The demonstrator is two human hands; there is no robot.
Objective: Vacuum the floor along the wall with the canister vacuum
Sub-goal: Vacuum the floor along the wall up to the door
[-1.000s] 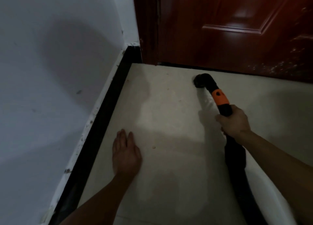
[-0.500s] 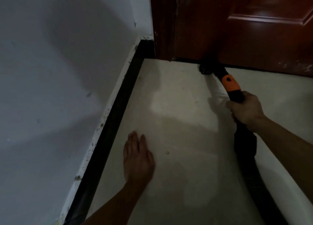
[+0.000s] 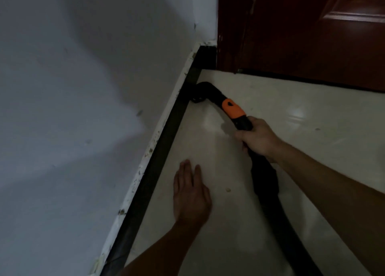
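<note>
Black vacuum nozzle (image 3: 201, 92) — orange collar (image 3: 233, 108) — touching the dark baseboard (image 3: 166, 136).

No readable text, labels, brands or numbers anywhere in view.

A single head-worn view looks down and forward, close above the pale glossy tile floor (image 3: 323, 109), toward the corner where the white wall (image 3: 83, 109) meets the dark red wooden door (image 3: 291, 36).

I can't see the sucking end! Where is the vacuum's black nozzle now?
In the head view, the black vacuum nozzle sits upper centre, against the black baseboard near the dark red door corner.
</note>
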